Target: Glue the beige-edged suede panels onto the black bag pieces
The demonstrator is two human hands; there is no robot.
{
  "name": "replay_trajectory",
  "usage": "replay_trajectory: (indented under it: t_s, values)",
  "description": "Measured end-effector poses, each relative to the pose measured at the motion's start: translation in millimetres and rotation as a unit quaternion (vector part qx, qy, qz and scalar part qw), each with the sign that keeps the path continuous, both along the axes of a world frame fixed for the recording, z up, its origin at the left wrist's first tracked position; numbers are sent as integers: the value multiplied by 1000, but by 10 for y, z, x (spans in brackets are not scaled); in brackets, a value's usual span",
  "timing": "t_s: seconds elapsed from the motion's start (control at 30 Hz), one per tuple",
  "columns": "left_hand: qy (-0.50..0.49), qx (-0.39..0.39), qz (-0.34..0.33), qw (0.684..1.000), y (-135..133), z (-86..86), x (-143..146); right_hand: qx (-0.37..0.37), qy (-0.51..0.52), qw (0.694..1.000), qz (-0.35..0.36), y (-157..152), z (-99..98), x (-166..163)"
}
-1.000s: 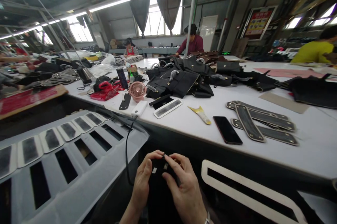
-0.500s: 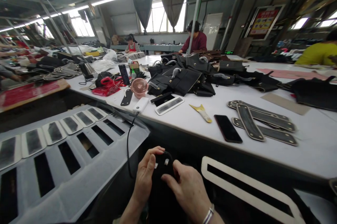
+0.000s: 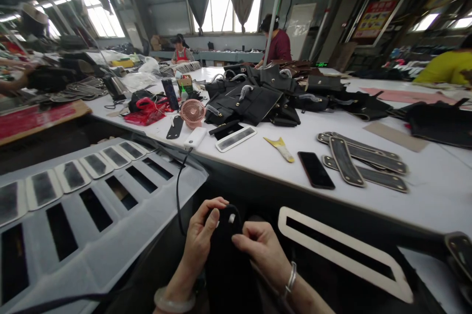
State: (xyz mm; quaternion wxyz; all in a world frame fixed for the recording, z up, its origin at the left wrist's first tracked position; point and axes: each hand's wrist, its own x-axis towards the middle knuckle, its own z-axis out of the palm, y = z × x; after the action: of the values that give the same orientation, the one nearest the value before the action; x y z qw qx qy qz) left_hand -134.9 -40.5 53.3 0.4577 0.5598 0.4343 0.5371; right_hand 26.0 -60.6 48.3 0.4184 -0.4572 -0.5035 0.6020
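Black and matte, the strap (image 3: 225,235) looked like leather or a stiff synthetic, with a rounded top end and two small pale tabs near that end. It sat low in the person's lap, just below the near edge of the table (image 3: 424,196), held upright between both hands. The left hand (image 3: 201,240) was curled round the strap's left edge, thumb and forefinger pinching near the rounded tip. The right hand (image 3: 263,252) pressed against the right edge with fingers bent, grasping the side lower down. Neither hand was clenched hard.

By its look the piece would be light, flat and semi-rigid: likely to bend along its length but hold its outline. The surface seemed dull rather than slick, so a pinch at the edges near the tip should hold it well; the small tabs looked like the delicate part and best left untouched by the gripping fingers.

On the table, to the right of the phone (image 3: 316,170), lay several long grey pieces (image 3: 363,166) of the same rounded shape, overlapping. Left of the phone lay a yellow scraper (image 3: 280,147), and further left a pink fan (image 3: 192,113). Behind the phone was a heap of black bags (image 3: 254,100), soft and folded. Nearer than the phone, a white frame (image 3: 342,255) with a long slot lay flat.
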Motion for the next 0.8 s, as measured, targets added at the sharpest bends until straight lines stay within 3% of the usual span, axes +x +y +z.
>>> replay_trajectory:
  t_s: [0.13,0.23,0.37,0.5,0.63,0.8]
  values:
    - [14,-11,19,1000,-2,-6,31,-28,52,998,-7,-11,-144,-4]
    - [6,-13,36,999,6,-23,46,3,-54,998,-37,-49,-106,-17]
    - [7,-18,44,999,1,-13,51,24,-210,975,-68,-129,29,-86]
    - [13,-18,70,997,-19,14,39,40,-180,981,-55,-204,46,-210]
    - [0,-24,84,996,-52,7,25,105,-198,969,-103,-224,-25,-305]
    - [-26,-33,67,997,-51,-16,-11,134,-154,976,-72,-147,-75,-270]
